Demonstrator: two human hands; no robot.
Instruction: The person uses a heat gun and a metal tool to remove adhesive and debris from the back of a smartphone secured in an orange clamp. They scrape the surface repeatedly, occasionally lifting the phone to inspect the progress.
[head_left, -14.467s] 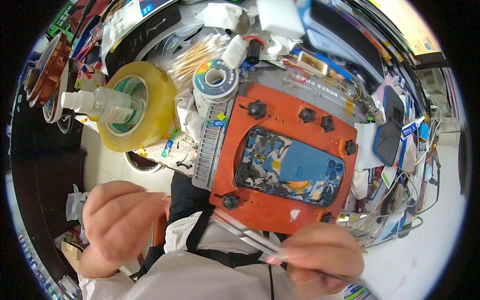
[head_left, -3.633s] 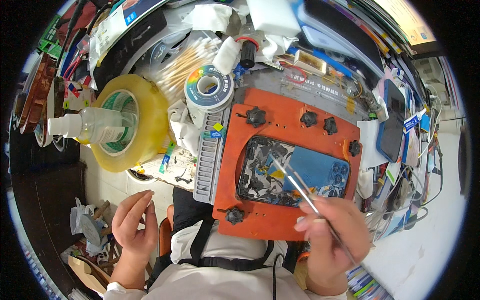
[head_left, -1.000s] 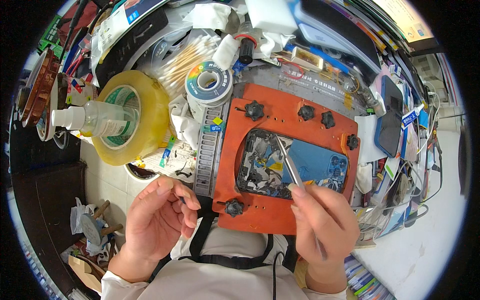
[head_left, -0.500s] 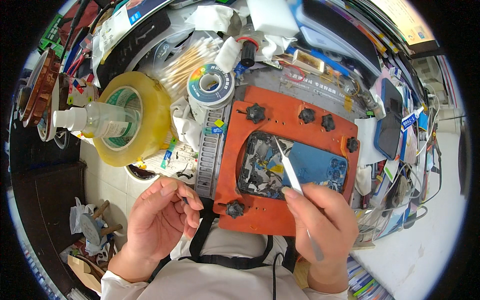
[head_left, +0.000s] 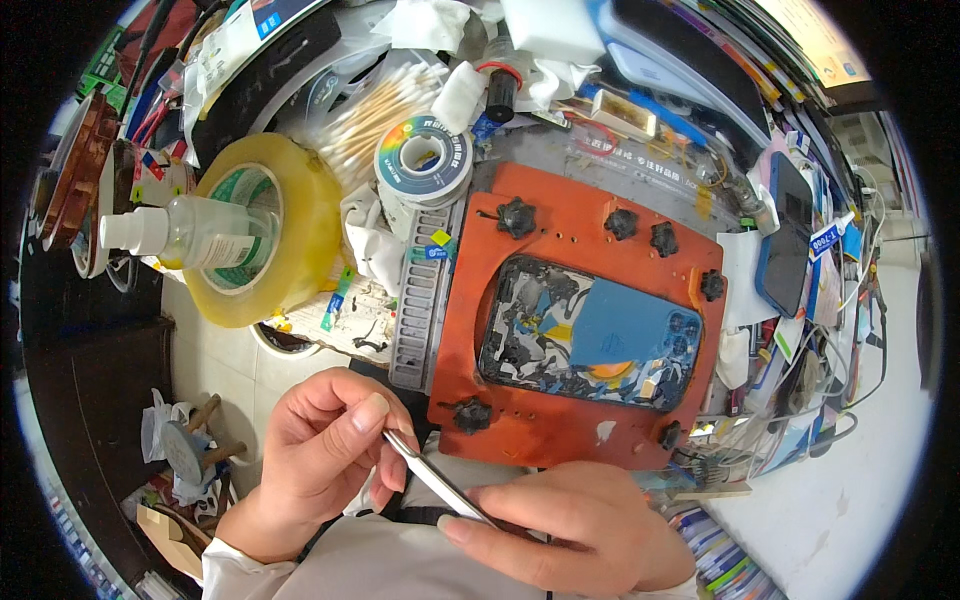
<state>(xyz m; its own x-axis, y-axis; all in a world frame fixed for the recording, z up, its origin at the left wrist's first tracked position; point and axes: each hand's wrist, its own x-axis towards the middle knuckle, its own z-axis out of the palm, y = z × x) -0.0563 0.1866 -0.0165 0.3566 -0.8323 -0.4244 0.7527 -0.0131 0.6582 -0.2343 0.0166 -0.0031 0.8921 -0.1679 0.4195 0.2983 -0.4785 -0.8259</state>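
Observation:
My right hand (head_left: 585, 515) grips white-and-silver tweezers (head_left: 438, 482), whose tip meets the fingertips of my left hand (head_left: 318, 450). The left thumb and forefinger are pinched together; whatever they hold is too small or hidden to make out. Ahead of both hands, a phone (head_left: 630, 325) lies back up in an orange-red clamping plate (head_left: 560, 440). Part of its back is smooth blue. The left part and lower edge are a patchwork of black, silver and yellow, with bits of blue. Black star knobs (head_left: 516, 217) stand around the plate.
Left of the plate, a large roll of clear tape (head_left: 318, 230) has a spray bottle (head_left: 205, 238) lying across it. A wire spool (head_left: 424, 160) and cotton swabs (head_left: 375, 115) sit behind. At the right are a dark phone (head_left: 787, 240), a glue tube (head_left: 830, 237) and tangled cables.
My right hand has swung the tweezers from over the phone down and left to my left fingertips. More of the phone's patchy lower edge is now uncovered. The left hand stays nearly in place.

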